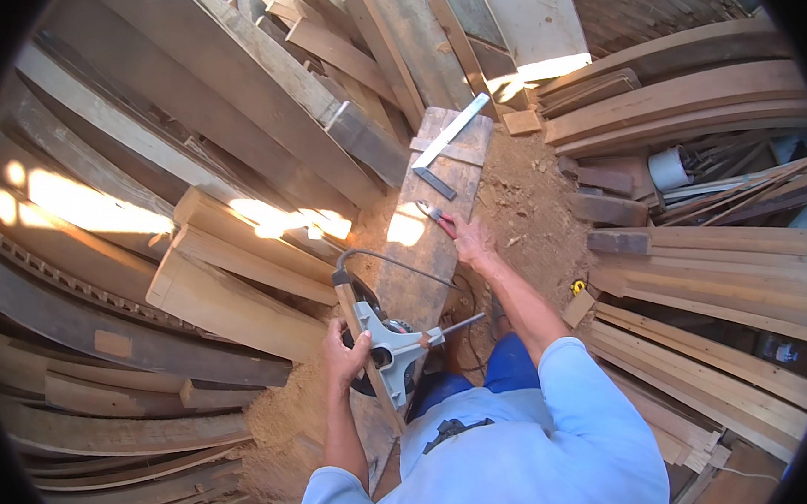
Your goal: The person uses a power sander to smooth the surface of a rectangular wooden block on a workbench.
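Note:
My left hand [343, 353] grips the wooden strip [352, 312] along the side of a corded power tool with a grey metal base [393, 356]; its exact kind is unclear. The tool sits tilted at the near end of a plank bench [414, 274], close to my lap, its black cable [395, 256] looping over the wood. Farther along the bench, my right hand [472, 240] is closed round a pair of red-handled pliers [437, 217], jaws pointing away from me. Beyond the pliers lies a try square [452, 136], its metal blade reaching past the bench's far end.
Long boards [200, 98] lean in stacks on the left and at the back. More timber [718, 256] is piled on the right, near a yellow tape measure [578, 287] and a white container [668, 169]. Sawdust [525, 198] covers the floor around the bench.

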Demonstrator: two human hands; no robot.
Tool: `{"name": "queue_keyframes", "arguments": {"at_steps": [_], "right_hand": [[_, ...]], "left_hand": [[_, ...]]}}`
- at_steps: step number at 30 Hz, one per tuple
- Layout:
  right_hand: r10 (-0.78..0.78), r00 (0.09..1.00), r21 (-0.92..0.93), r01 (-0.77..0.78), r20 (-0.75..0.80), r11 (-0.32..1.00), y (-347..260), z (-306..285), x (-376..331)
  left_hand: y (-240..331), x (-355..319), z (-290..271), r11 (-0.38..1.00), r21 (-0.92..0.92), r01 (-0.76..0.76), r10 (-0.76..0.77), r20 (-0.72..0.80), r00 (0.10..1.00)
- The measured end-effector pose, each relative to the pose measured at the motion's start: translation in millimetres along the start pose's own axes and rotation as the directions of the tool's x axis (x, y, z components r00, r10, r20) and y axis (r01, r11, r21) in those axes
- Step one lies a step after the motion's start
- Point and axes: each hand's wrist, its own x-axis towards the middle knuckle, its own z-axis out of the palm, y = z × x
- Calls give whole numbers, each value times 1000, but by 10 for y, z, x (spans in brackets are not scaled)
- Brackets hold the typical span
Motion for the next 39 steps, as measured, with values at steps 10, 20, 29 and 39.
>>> {"name": "queue_keyframes", "arguments": {"at_steps": [10,20,29,39], "right_hand": [[294,930,318,-353,219,880,882,515,-1217],[550,828,473,-531,111,703,2490,1430,-1596],[585,810,519,-520,48,678,2637,708,-1035],[9,974,506,110,-227,856,693,-157,-294]], "left_hand": [[22,-31,51,999,-41,-30,31,14,999],[9,7,27,996,-85,-27,31,45,999],[-67,8,30,1000,20,11,-11,-1,1000],[-106,-30,46,997,36,75,-74,-24,997]]}}
